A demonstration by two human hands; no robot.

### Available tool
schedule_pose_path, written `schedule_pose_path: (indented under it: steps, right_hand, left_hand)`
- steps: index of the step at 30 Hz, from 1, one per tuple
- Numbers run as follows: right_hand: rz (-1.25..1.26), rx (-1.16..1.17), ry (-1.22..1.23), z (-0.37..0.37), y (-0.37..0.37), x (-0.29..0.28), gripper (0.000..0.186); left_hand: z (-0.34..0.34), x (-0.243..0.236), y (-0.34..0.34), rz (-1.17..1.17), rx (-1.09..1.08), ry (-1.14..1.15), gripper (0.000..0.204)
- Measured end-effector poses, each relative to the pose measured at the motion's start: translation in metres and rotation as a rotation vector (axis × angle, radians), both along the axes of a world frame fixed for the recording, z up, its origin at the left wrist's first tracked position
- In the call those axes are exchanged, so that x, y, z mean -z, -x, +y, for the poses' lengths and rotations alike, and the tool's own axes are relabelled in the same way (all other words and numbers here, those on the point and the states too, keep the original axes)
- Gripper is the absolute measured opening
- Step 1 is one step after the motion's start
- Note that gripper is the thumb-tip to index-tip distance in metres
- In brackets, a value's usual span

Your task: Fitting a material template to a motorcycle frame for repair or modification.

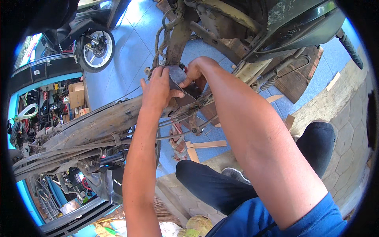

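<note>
A stripped motorbike frame, brown with dirt, runs across in front of me. At its middle sits a grey box-like part with a flat face. My left hand lies at its left edge, fingers stretched forward, thumb and little finger spread apart. On the right side my right hand is closed round the part's edge, thumb toward me; its other fingers are partly hidden. A small red bit shows beside that hand, too little to name. Cables rise just beyond my left fingertips.
Dark body panels overhang at the upper right, above a wooden board. Loose cables run along the frame at left. Another motorbike's wheel stands far left. Cardboard strips lie on blue tiles.
</note>
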State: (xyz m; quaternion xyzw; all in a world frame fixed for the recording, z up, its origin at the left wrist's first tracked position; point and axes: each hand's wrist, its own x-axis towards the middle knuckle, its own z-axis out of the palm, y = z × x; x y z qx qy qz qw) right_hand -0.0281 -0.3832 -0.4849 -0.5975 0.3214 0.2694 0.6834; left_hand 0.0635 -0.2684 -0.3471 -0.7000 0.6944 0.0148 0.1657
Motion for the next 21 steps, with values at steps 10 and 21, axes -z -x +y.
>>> schedule_pose_path:
  steps: [10,21]
  right_hand:
    - [-0.018,-0.012,0.123,-0.001,0.003,-0.002,0.092]
    - [-0.059,0.032,0.1,0.005,0.002,-0.001,0.083]
  left_hand:
    - [0.017,0.004,-0.003,-0.208,0.36,0.023,0.052]
    - [0.02,-0.008,0.009,-0.197,0.219,-0.136,0.073]
